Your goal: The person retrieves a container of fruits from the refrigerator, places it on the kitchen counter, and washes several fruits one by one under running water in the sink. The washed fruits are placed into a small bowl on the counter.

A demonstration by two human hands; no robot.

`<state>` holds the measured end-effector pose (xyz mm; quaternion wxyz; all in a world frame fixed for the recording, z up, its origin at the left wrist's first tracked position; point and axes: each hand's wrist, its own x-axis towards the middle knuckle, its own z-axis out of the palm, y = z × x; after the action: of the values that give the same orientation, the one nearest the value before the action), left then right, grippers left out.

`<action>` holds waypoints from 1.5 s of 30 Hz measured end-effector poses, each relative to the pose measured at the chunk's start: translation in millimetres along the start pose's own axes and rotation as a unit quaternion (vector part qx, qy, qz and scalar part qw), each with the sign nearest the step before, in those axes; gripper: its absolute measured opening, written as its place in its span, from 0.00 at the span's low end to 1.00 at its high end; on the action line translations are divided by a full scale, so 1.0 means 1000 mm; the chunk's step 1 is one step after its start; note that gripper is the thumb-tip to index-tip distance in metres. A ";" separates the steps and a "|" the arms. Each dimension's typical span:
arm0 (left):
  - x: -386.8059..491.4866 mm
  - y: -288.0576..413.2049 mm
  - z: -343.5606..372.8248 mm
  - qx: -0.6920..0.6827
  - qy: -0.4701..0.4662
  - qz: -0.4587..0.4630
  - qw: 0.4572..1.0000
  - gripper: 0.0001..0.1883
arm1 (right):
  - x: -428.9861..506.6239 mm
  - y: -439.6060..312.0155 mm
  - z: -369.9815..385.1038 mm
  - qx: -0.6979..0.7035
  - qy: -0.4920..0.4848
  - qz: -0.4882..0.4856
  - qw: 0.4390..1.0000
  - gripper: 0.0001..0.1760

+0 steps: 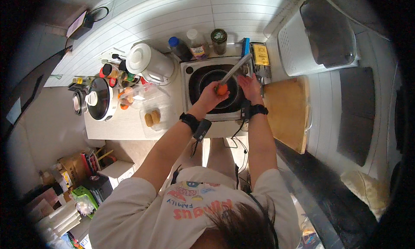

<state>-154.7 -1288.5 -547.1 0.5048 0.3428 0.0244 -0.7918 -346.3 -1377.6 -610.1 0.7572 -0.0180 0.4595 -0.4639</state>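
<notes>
My left hand (210, 98) is closed around a round orange-red fruit (222, 89), perhaps a tomato or persimmon. The fruit sits right under the end of the faucet spout (236, 68); whether water runs is hard to tell. To the right of the spout, my right hand (251, 87) is empty, its palm turned up and fingers apart. Both hands are above a dark sink (184, 96) with a metal rim, and a round outline shows inside its basin. Two brown kiwifruit (152, 118) lie on clear plastic (159, 127) on the counter to the left.
Left of the sink stand a white electric kettle (139, 59), a lidded electric pot (100, 100), and several seasoning jars (112, 71). Behind it are a blue-capped bottle (180, 49) and a dark jar (219, 43). A wooden cutting board (287, 109) leans at the right. Cables (241, 145) hang from my wrists.
</notes>
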 end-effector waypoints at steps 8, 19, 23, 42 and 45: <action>0.015 0.008 0.000 0.022 0.028 -0.038 0.999 0.13 | 0.055 -0.003 -0.012 0.068 0.003 0.043 0.997 0.16; 0.019 0.021 -0.008 0.069 0.074 -0.028 0.994 0.15 | 0.037 0.030 0.014 -0.002 0.078 -0.067 0.995 0.07; 0.028 0.007 -0.020 0.297 -0.003 0.158 0.942 0.14 | -0.005 0.050 0.033 -0.053 0.017 -0.071 0.996 0.10; 0.013 0.014 -0.030 0.670 0.052 0.110 0.732 0.27 | -0.040 0.093 0.043 -0.116 -0.148 0.152 0.970 0.13; -0.006 0.019 -0.010 0.669 0.063 0.183 0.717 0.26 | -0.045 0.092 0.043 -0.293 -0.249 0.000 0.923 0.17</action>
<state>-132.6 -1289.3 -546.2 0.2764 0.6378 -0.5437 -0.4703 -259.4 -1310.0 -596.7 0.8081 -0.3537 0.3718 -0.2891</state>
